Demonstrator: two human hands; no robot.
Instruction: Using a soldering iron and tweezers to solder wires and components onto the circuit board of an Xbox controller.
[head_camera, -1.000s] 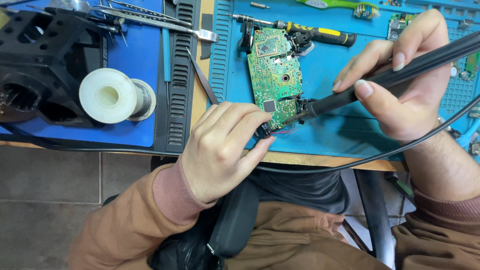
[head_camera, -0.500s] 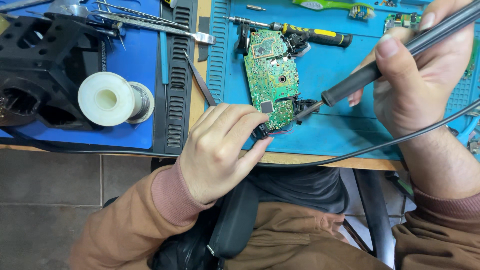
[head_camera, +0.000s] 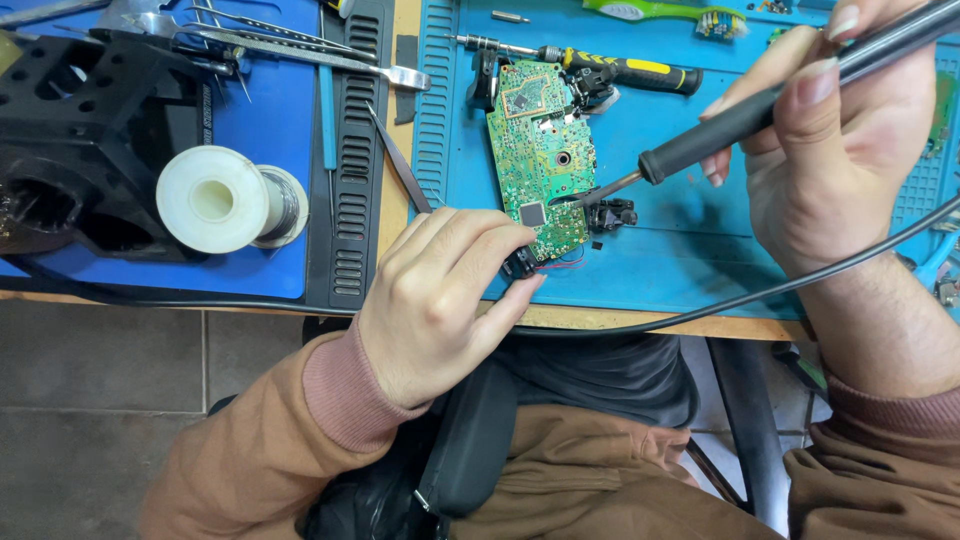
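1. Holding the near end of a green circuit board (head_camera: 540, 150), the left hand (head_camera: 440, 300) had its fingertips pinched together on the board's lower corner, close to the desk's (head_camera: 640, 318) front edge.
2. The board lay flat on a blue work mat (head_camera: 660, 250), running from the front edge toward the back.
3. The right hand (head_camera: 840, 150) was clamped around a black soldering iron (head_camera: 760, 105), whose tip met the board's right edge.
4. The iron's black cable (head_camera: 700, 315) trailed along the front edge.
5. A yellow-and-black screwdriver (head_camera: 620, 68) lay just beyond the board, toward the back edge.
6. A white solder spool (head_camera: 215, 200) sat well apart on the left, beside a black holder (head_camera: 80, 120).
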